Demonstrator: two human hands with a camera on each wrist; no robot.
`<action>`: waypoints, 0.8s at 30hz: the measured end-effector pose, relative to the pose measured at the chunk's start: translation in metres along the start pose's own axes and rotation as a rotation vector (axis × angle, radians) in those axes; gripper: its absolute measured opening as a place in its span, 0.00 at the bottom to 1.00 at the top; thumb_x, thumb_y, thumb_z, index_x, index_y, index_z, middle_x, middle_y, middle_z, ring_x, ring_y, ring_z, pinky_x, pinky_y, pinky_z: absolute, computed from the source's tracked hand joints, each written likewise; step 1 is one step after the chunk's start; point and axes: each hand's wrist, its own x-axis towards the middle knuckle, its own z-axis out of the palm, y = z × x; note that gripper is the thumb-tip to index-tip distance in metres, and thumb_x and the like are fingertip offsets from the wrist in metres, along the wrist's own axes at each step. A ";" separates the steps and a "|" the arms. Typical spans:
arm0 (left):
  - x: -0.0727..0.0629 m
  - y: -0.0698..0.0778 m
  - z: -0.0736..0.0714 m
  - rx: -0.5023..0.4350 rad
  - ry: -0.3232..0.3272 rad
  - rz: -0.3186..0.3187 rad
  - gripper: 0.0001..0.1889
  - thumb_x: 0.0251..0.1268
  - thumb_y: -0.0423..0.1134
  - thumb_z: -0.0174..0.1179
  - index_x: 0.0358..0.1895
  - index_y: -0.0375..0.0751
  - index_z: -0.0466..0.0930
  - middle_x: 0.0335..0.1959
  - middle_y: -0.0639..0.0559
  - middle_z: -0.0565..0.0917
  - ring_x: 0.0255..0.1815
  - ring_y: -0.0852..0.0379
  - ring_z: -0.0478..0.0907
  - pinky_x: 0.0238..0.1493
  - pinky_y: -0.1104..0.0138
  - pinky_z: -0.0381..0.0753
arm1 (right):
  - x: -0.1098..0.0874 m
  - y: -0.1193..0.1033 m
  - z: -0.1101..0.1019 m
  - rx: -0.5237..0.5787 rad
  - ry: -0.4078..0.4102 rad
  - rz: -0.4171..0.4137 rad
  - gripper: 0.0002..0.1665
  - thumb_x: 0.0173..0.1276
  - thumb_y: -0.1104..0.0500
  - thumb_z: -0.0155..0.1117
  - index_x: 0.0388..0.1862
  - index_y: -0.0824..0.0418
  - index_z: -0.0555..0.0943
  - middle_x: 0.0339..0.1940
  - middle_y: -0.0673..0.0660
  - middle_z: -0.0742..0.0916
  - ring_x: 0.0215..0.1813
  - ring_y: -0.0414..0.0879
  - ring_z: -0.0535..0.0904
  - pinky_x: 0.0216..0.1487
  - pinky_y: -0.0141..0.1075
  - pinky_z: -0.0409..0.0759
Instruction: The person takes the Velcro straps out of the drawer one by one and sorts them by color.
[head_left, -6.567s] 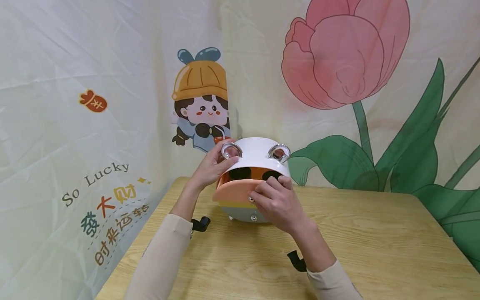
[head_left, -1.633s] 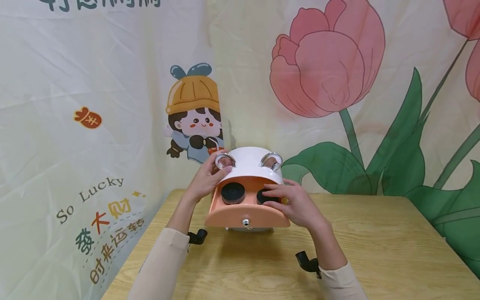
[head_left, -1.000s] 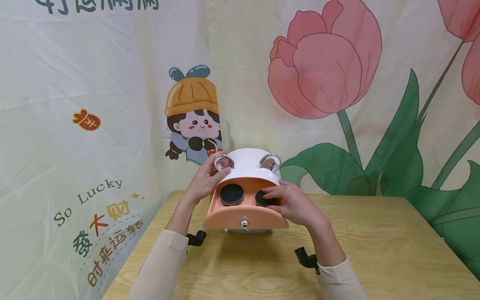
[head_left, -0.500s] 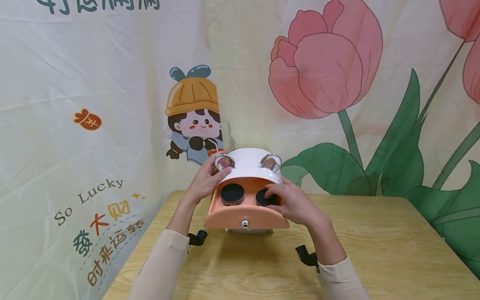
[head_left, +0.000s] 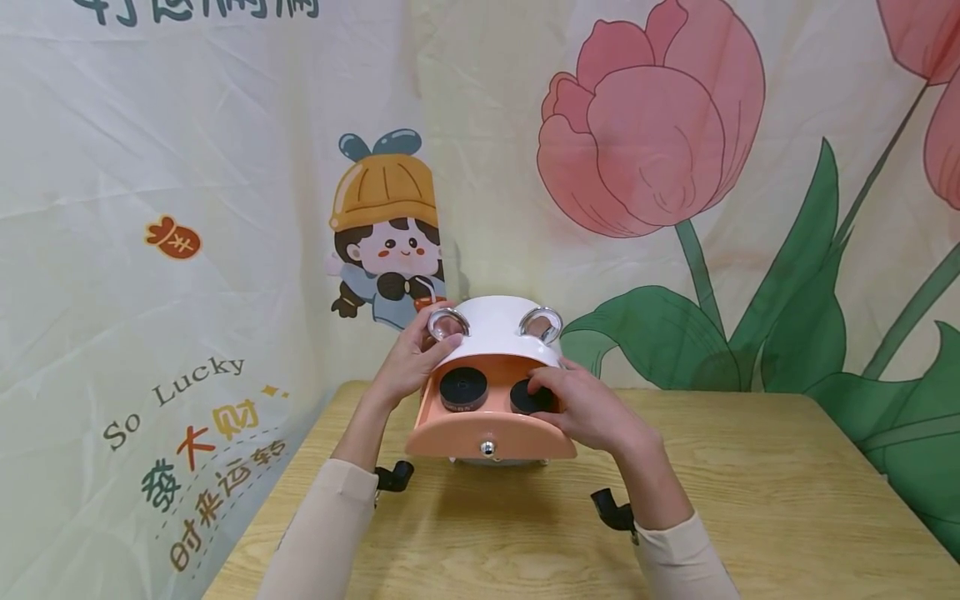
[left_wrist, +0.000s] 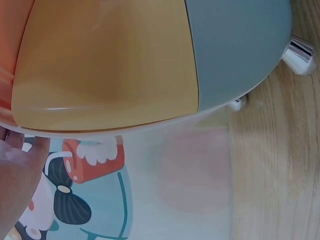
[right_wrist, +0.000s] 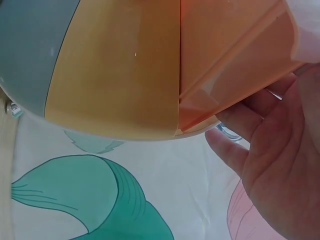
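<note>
A small white drawer box (head_left: 506,321) with two silver ring ears stands on the table. Its top orange drawer (head_left: 450,439) is pulled out, with a silver knob on the front. Inside lie two black round discs, a left disc (head_left: 463,388) and a right disc (head_left: 527,397). My left hand (head_left: 411,358) grips the box's upper left side by the ear, thumb in front. My right hand (head_left: 596,408) reaches over the drawer's right side, its curled fingers on the right disc, which they partly hide. Below, the side wrist views show a yellow drawer (left_wrist: 110,65) and a grey-blue one (left_wrist: 240,45), both pushed in.
The wooden table (head_left: 750,492) extends to both sides and in front of the box. Close behind it hangs a printed cloth (head_left: 495,167) with a tulip and a cartoon figure. A black wrist mount (head_left: 613,510) sits under the right forearm.
The orange drawer has come forward from nearly closed, and my right hand has left its knob for the right disc. Its fingers have since curled more. My left hand has kept its hold.
</note>
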 end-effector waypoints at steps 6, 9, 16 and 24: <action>0.000 -0.001 0.000 0.000 0.002 -0.007 0.34 0.75 0.48 0.64 0.79 0.50 0.62 0.65 0.46 0.76 0.63 0.44 0.79 0.67 0.50 0.79 | 0.001 -0.001 -0.001 -0.043 -0.003 -0.030 0.16 0.65 0.56 0.78 0.48 0.57 0.84 0.48 0.50 0.87 0.57 0.50 0.77 0.58 0.46 0.81; -0.001 -0.001 0.000 0.000 0.000 -0.009 0.35 0.75 0.48 0.64 0.79 0.50 0.61 0.66 0.46 0.76 0.64 0.44 0.78 0.68 0.49 0.78 | 0.000 -0.002 -0.001 -0.043 -0.006 -0.035 0.15 0.65 0.56 0.79 0.48 0.56 0.84 0.51 0.50 0.88 0.58 0.50 0.77 0.60 0.47 0.81; -0.001 0.000 0.001 -0.003 0.005 -0.008 0.33 0.75 0.49 0.64 0.78 0.53 0.63 0.66 0.47 0.76 0.64 0.44 0.78 0.67 0.48 0.79 | -0.001 -0.001 -0.001 -0.010 -0.001 -0.038 0.15 0.65 0.56 0.79 0.48 0.57 0.86 0.57 0.53 0.88 0.65 0.54 0.77 0.64 0.50 0.81; -0.001 0.000 0.001 -0.006 0.000 0.004 0.33 0.76 0.46 0.64 0.78 0.50 0.63 0.66 0.45 0.76 0.62 0.44 0.79 0.64 0.58 0.81 | -0.005 0.005 0.003 0.055 0.060 -0.055 0.15 0.63 0.57 0.79 0.48 0.56 0.87 0.61 0.53 0.87 0.71 0.55 0.76 0.72 0.53 0.75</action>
